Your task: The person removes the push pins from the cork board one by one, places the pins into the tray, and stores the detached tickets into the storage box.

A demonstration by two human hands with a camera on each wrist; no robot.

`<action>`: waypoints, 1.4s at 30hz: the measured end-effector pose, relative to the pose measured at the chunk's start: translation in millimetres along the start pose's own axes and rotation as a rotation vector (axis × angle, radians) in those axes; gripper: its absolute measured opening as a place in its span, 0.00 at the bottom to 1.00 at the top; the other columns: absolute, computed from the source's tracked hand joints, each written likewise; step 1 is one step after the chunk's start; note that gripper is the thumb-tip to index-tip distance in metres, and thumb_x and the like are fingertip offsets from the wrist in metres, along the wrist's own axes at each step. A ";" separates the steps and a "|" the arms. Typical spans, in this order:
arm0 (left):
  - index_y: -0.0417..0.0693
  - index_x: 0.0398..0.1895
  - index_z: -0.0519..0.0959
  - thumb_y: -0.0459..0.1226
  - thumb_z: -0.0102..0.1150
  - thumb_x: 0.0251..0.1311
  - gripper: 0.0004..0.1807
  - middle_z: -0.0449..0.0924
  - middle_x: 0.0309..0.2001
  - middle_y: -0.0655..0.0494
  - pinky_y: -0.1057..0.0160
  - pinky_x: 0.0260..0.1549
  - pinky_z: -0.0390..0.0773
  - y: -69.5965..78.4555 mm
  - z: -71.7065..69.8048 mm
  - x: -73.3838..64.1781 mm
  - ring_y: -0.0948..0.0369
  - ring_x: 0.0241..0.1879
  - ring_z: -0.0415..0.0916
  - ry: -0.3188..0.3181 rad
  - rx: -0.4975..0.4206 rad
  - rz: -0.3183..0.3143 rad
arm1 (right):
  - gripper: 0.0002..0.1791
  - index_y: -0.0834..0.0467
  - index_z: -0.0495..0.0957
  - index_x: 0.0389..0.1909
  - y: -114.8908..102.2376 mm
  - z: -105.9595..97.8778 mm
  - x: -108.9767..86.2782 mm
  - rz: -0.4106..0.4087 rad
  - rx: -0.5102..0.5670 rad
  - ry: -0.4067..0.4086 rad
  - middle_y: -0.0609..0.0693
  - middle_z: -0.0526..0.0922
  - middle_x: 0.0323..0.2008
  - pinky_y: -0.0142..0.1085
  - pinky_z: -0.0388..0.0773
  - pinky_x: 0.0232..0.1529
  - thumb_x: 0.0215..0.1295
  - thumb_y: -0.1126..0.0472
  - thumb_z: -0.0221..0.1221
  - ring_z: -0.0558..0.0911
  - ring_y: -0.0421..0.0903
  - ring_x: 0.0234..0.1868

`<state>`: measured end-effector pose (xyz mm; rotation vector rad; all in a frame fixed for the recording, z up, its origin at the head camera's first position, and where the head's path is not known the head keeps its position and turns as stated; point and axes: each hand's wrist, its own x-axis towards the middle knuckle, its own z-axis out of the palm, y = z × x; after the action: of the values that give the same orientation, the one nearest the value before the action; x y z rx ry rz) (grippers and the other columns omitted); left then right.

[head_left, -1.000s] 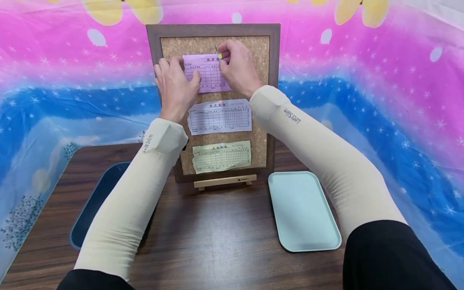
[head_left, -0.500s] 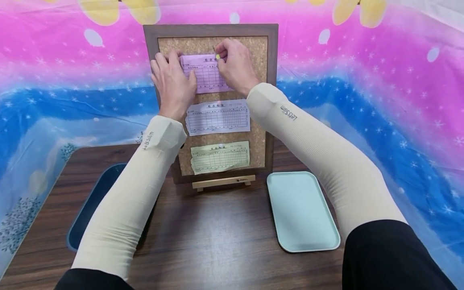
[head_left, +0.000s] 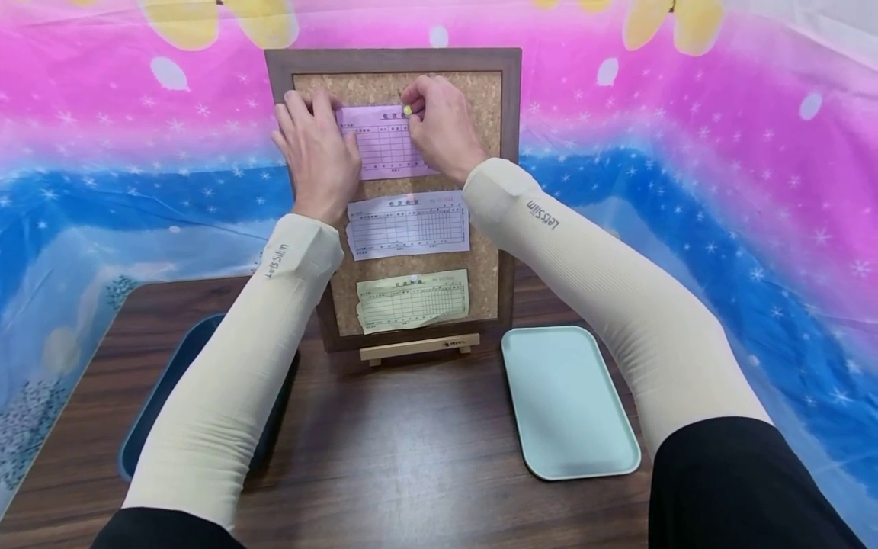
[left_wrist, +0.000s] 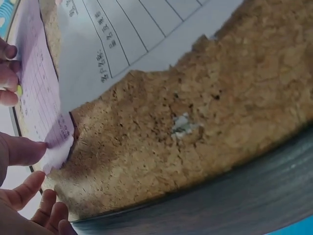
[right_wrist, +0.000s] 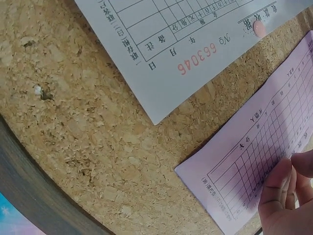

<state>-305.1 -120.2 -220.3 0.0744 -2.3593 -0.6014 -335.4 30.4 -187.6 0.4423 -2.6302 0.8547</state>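
Observation:
A pink receipt (head_left: 384, 145) lies against the upper part of a framed cork board (head_left: 488, 152). My right hand (head_left: 444, 126) pinches a small yellow pushpin (head_left: 408, 110) at the receipt's top edge; whether the point is in the cork cannot be seen. At the receipt's left end, my left hand (head_left: 317, 149) touches the paper with its thumb (left_wrist: 29, 150), the other fingers spread by the torn edge. Below hang a white receipt (head_left: 408, 226), held by a pink pushpin (right_wrist: 259, 29), and a pale yellow receipt (head_left: 411, 303) with a whitish pin (head_left: 414, 280).
The board leans on a small wooden easel (head_left: 420, 348) on a dark wood table (head_left: 384, 457). A light blue tray (head_left: 571, 404) stands at the right. A dark blue tray (head_left: 154, 412) sits at the left, partly hidden under my left arm. A patterned cloth (head_left: 686, 114) hangs behind.
The head view has shifted slightly, so the board sits a little farther left. My left thumb has drawn back slightly toward the receipt's left edge. My right hand stays at the pin.

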 end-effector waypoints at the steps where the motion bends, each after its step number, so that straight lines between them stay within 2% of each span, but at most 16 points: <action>1: 0.47 0.52 0.71 0.40 0.51 0.65 0.15 0.62 0.52 0.49 0.57 0.54 0.52 -0.1 0.3 0.5 0.52 0.54 0.57 0.002 0.000 0.002 | 0.12 0.57 0.77 0.48 0.1 -0.1 -0.1 0.002 0.000 -0.001 0.48 0.75 0.47 0.24 0.66 0.48 0.66 0.68 0.52 0.73 0.41 0.47; 8: 0.47 0.50 0.72 0.39 0.51 0.65 0.13 0.62 0.52 0.49 0.56 0.54 0.51 0.9 0.8 2.9 0.52 0.55 0.56 -0.013 -0.001 0.012 | 0.12 0.58 0.77 0.47 0.1 -0.7 0.6 0.000 -0.006 0.010 0.49 0.75 0.46 0.24 0.67 0.47 0.65 0.68 0.53 0.73 0.41 0.46; 13: 0.48 0.53 0.72 0.39 0.52 0.64 0.15 0.63 0.52 0.49 0.56 0.54 0.51 -1.0 2.2 3.3 0.53 0.54 0.56 0.001 -0.024 0.029 | 0.11 0.58 0.78 0.46 1.3 -1.3 -0.1 -0.011 -0.011 0.017 0.49 0.75 0.45 0.25 0.67 0.46 0.64 0.68 0.54 0.73 0.41 0.46; 22: 0.47 0.47 0.75 0.40 0.53 0.65 0.11 0.64 0.49 0.50 0.58 0.51 0.50 -5.2 6.6 4.2 0.55 0.53 0.57 0.035 -0.058 0.055 | 0.10 0.59 0.78 0.45 4.1 -2.0 -2.7 -0.039 -0.021 0.027 0.49 0.75 0.44 0.25 0.67 0.45 0.64 0.68 0.54 0.73 0.41 0.45; 29: 0.46 0.46 0.76 0.40 0.53 0.65 0.11 0.65 0.50 0.50 0.58 0.51 0.51 -5.3 5.9 4.9 0.54 0.54 0.57 0.033 -0.057 0.062 | 0.11 0.58 0.78 0.45 3.1 -1.3 -1.8 -0.031 -0.028 0.026 0.49 0.75 0.44 0.25 0.67 0.46 0.64 0.68 0.54 0.73 0.41 0.45; 33: 0.45 0.48 0.74 0.41 0.51 0.66 0.12 0.66 0.48 0.49 0.59 0.53 0.52 -4.4 5.2 1.2 0.54 0.53 0.58 0.043 -0.056 0.021 | 0.10 0.58 0.78 0.45 3.3 -1.1 -1.6 -0.043 -0.037 0.036 0.49 0.76 0.43 0.26 0.67 0.45 0.64 0.67 0.54 0.73 0.41 0.44; 37: 0.43 0.45 0.73 0.38 0.45 0.66 0.11 0.69 0.43 0.48 0.60 0.52 0.55 -1.0 3.1 -6.0 0.52 0.47 0.60 0.035 -0.059 -0.048 | 0.10 0.58 0.79 0.44 3.7 -1.8 -1.8 -0.043 -0.027 0.039 0.49 0.76 0.43 0.26 0.68 0.44 0.64 0.67 0.54 0.74 0.41 0.43; 42: 0.43 0.46 0.74 0.34 0.40 0.63 0.14 0.73 0.42 0.49 0.60 0.50 0.57 6.3 -0.8 -10.7 0.53 0.42 0.61 -0.043 -0.069 -0.126 | 0.10 0.59 0.79 0.44 3.2 -3.8 -1.1 -0.038 -0.008 0.039 0.49 0.77 0.43 0.25 0.68 0.44 0.63 0.68 0.54 0.74 0.41 0.43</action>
<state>-295.8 -112.7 -223.6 0.1813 -2.3856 -0.7519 -334.8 35.4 -186.8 0.4675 -2.5802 0.8324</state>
